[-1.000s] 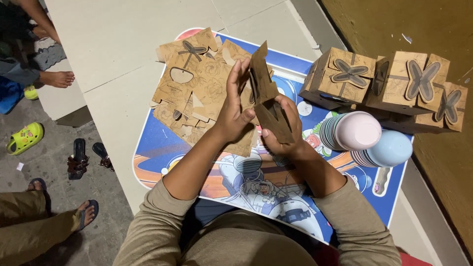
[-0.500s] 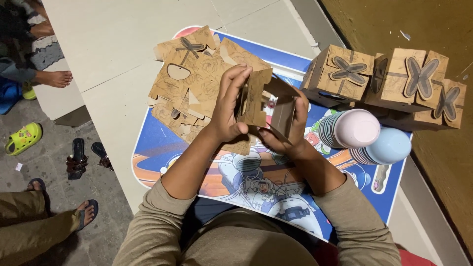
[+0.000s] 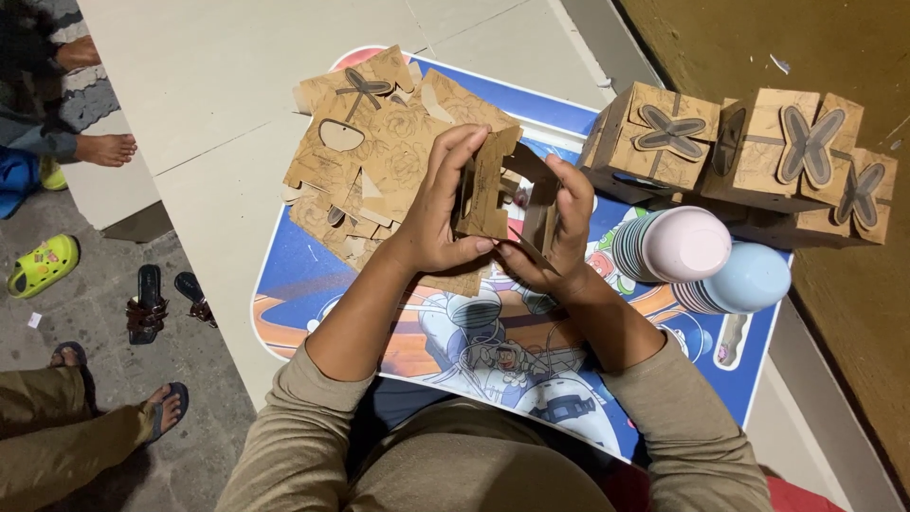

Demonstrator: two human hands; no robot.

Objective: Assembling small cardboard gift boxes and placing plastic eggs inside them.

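Both my hands hold one brown cardboard box blank (image 3: 502, 190), partly folded into an open square tube. My left hand (image 3: 438, 204) grips its left wall, fingers curled over the top edge. My right hand (image 3: 559, 232) clasps its right wall from the other side. The piece hovers above a small table with a colourful cartoon top (image 3: 313, 294). Just behind my left hand lies a pile of flat brown cardboard blanks (image 3: 370, 142) with cut-out shapes.
Three finished brown boxes with grey bow shapes (image 3: 749, 152) stand at the right. Beside them lie stacks of pink cups (image 3: 678, 245) and light-blue cups (image 3: 744, 280). On the floor at the left are sandals (image 3: 152, 301), a yellow shoe (image 3: 40, 265) and other people's feet (image 3: 104, 147).
The flat folded blank has been opened out into a square tube between my hands. Both hands have stayed over the table's middle.
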